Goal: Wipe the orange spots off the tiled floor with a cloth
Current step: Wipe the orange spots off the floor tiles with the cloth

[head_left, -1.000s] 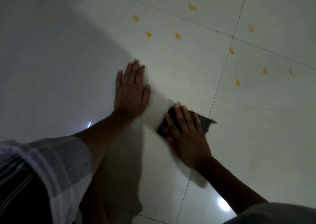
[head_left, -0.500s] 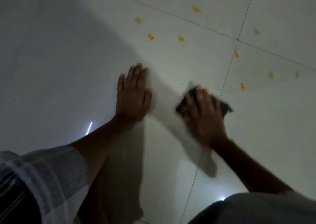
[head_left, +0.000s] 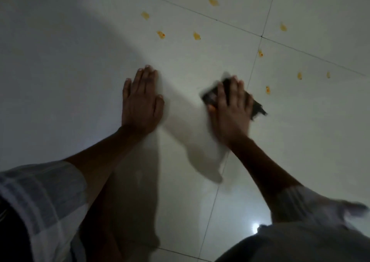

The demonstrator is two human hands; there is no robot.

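Observation:
My right hand (head_left: 230,109) presses a dark cloth (head_left: 258,108) flat on the pale tiled floor (head_left: 80,61), fingers spread over it; the cloth sticks out left and right of the hand and looks blurred. My left hand (head_left: 142,101) lies flat on the floor to its left, fingers together, holding nothing. Several orange spots dot the tiles beyond both hands: one spot (head_left: 267,90) just right of the cloth, another (head_left: 260,53) on the grout line, others (head_left: 196,36) farther off.
Dark grout lines (head_left: 253,65) cross the floor; one runs just right of the cloth. A bright light reflection (head_left: 255,226) shines on the near tile. My checked sleeve (head_left: 36,201) fills the bottom left corner.
My right hand has slid the cloth away from me and to the right, closer to the orange spots. My left hand has stayed planted on the floor.

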